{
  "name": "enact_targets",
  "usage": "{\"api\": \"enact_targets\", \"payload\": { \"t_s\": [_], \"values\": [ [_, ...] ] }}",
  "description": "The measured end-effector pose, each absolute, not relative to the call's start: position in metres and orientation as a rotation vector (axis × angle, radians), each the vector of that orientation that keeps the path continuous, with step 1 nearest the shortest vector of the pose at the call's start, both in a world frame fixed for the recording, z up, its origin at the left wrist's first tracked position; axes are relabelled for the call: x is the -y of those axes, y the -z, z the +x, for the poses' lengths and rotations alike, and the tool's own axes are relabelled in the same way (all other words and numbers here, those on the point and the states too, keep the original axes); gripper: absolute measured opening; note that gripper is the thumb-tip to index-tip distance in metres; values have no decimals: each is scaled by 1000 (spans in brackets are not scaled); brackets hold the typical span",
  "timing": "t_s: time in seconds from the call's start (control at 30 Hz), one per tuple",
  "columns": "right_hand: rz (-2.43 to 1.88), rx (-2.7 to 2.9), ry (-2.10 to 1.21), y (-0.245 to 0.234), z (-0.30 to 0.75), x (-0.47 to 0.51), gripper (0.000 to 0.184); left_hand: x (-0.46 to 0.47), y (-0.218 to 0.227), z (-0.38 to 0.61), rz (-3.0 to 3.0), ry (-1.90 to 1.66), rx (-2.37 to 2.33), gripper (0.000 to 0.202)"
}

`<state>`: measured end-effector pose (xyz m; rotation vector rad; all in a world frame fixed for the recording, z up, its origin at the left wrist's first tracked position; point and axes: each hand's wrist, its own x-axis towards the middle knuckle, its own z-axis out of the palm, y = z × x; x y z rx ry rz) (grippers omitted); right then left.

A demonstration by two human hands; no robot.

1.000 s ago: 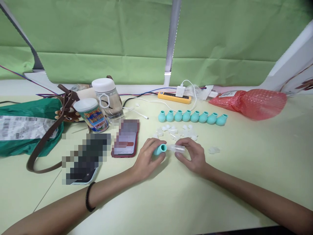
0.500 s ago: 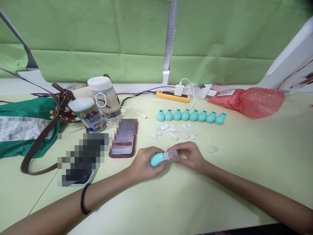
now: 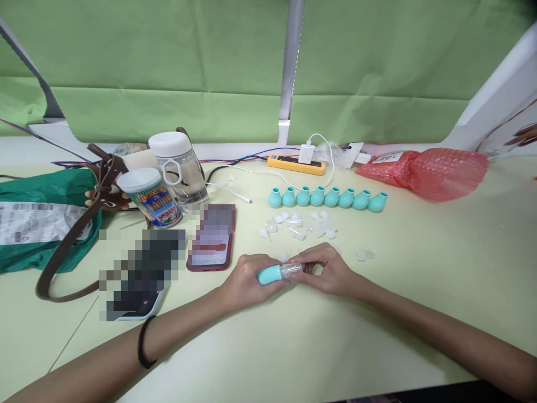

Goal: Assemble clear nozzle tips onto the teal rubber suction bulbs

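Observation:
My left hand (image 3: 248, 281) is wrapped round a turquoise rubber bulb (image 3: 269, 274), whose neck points to the right. A clear plastic tube (image 3: 291, 270) joins that neck, and my right hand (image 3: 325, 270) pinches the tube between thumb and fingers. Beyond my hands lie several small clear and white plastic pieces (image 3: 295, 223) in a loose cluster. Behind them several more turquoise bulbs (image 3: 317, 196) stand in a row with their open necks up. One clear plastic piece (image 3: 364, 255) lies apart, to the right of my right hand.
At the left are two phones, one in a red case (image 3: 212, 238), a printed canister (image 3: 151, 198), a water bottle (image 3: 178, 168), a brown strap (image 3: 67, 246) and a green parcel (image 3: 46, 221). A yellow power strip (image 3: 296, 165) and a red bubble-wrap package (image 3: 444, 174) lie at the back.
My right fingers have shifted slightly left along the clear tube, which now sits closer over the bulb's neck and straighter in line with it. My left hand keeps its hold.

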<state>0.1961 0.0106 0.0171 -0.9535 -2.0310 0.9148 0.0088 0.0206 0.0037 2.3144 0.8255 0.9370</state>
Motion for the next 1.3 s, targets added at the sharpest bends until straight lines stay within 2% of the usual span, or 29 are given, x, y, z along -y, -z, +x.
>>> {"api": "enact_targets", "payload": {
  "t_s": [0.47,0.67,0.77,1.0,1.07,1.2,1.3],
  "values": [
    [-1013,1954,-1005,-15,187,-5,18,-19,-2,9,2354,-979,-876,23],
    [-1014,1911,-1254,-15,187,-5,20,-18,0,9,2449,-944,-839,22],
    [-1063,1859,-1258,-14,186,-4,18,-18,-1,11,2389,-937,-871,21],
    [-1000,1732,-955,-20,196,-15,27,-19,-8,10,2117,-987,-1015,21],
    [-1023,1705,-744,-20,204,-24,23,-22,-9,8,1990,-987,-1102,22],
    [-1013,1968,-225,-15,215,-36,15,-25,-10,7,1776,-988,-1107,27],
    [-977,2274,-78,-11,216,-38,18,-26,-9,7,1680,-999,-1063,25]
  ]
}}
